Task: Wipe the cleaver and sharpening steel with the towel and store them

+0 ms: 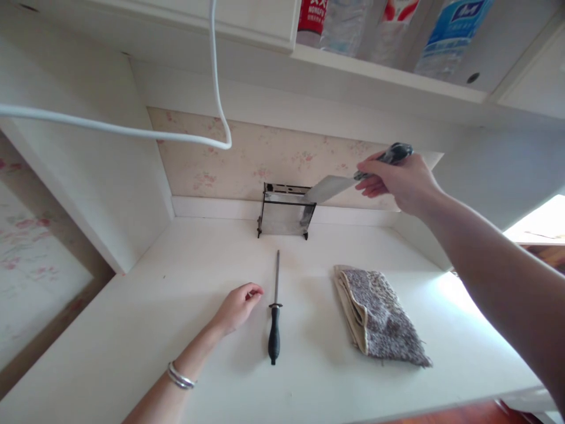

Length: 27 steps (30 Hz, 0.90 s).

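Note:
My right hand (414, 184) grips the dark handle of a kitchen knife (330, 187), raised above the counter. The wide blade points left, and its tip overlaps the upper right corner of a black-framed knife rack (286, 217); I cannot tell whether it is inside or in front. My left hand (238, 307) rests low over the counter with its fingers loosely curled and nothing visible in them. Just right of it, a sharpening steel (274, 330) with a black handle lies pointing toward the rack.
A folded grey-brown shaggy cloth (384, 315) lies right of the steel on the white counter (212, 377). Overhead, a shelf (388, 73) holds several plastic bottles (454, 35). A white cable (185, 138) hangs at upper left. Side panels flank the counter.

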Motion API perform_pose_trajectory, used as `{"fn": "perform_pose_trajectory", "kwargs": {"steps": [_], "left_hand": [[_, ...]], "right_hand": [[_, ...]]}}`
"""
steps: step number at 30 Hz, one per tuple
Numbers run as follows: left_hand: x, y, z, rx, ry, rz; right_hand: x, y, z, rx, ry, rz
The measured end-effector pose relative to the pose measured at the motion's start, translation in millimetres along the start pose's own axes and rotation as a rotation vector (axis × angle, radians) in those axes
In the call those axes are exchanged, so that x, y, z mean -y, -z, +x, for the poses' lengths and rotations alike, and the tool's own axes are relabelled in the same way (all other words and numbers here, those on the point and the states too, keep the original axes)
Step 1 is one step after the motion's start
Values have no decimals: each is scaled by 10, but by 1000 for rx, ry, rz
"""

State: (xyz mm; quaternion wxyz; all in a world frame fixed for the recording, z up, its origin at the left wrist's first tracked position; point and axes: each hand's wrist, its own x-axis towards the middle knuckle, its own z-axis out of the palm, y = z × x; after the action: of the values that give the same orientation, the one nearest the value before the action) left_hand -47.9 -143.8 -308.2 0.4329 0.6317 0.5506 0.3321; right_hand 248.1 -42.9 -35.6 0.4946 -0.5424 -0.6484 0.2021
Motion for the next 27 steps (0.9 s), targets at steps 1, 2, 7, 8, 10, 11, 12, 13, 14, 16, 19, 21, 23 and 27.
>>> {"fn": "perform_pose_trajectory", "kwargs": {"steps": [1, 2, 7, 8, 10, 11, 12, 13, 14, 16, 19, 21, 23, 27], "left_hand": [[-1, 3, -2, 2, -3, 1], [-2, 6, -3, 5, -5, 2], [-9, 22, -3, 16, -7, 9], [-9, 24, -3, 19, -6, 9], [-9, 27, -3, 24, -3, 11], [-9, 30, -3, 28, -1, 12], [-9, 32, -3, 31, 0, 15], [-8, 34, -3, 34, 0, 19], [-8, 36, -3, 38, -1, 22], [-5, 36, -1, 44, -7, 30], [-4, 34, 3, 40, -13, 37], [-6, 35, 3, 36, -11, 42], [-12, 39, 1, 38, -6, 46], [-22, 49, -2, 39, -5, 56]], "right_hand": [[40, -35, 80, 2, 22, 6], [69, -75, 156, 9, 35, 9], [130, -285, 485, 14, 5, -28], [138, -325, 536, 16, -14, -42], [155, -396, 620, 25, -45, -70], [163, -427, 652, 34, -48, -82], [170, -453, 680, 47, -45, -95], [175, -474, 706, 55, -39, -111], [177, -491, 731, 59, -32, -127], [174, -515, 789, 62, -27, -157], [154, -541, 908, 60, -35, -192], [144, -565, 1003, 54, -32, -213], [140, -602, 1098, 32, -15, -238], [101, -721, 1266, -31, 18, -282]]}}
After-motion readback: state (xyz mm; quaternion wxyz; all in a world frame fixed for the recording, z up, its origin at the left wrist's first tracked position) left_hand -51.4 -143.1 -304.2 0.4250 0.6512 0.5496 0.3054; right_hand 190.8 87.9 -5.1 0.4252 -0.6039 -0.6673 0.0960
